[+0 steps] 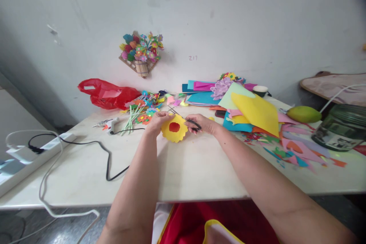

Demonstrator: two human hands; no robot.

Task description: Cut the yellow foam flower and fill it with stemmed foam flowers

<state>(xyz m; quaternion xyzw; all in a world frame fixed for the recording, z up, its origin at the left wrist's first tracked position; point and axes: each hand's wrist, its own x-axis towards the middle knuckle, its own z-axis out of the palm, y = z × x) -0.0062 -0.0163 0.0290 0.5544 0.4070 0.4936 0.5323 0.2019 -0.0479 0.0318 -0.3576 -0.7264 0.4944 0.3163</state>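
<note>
A yellow flower with a scalloped edge [171,137] and a red centre is held up over the table in front of me. My left hand [160,121] pinches its upper left edge between thumb and fingers. My right hand [203,122], at the flower's right side, is closed on black-handled scissors [194,124]. Their thin blades point up and left behind the flower's top edge. Whether the blades touch the flower I cannot tell. Several small flowers [143,118] in orange and other colours lie beyond my left hand, beside pale green sticks [132,118].
A white glue gun [113,125] with a black cord lies at left, near a power strip [37,162]. A red plastic bag [110,95] sits behind. Coloured sheets [257,112], scraps [303,154], a green mango [304,114] and a glass jar [341,127] are at right.
</note>
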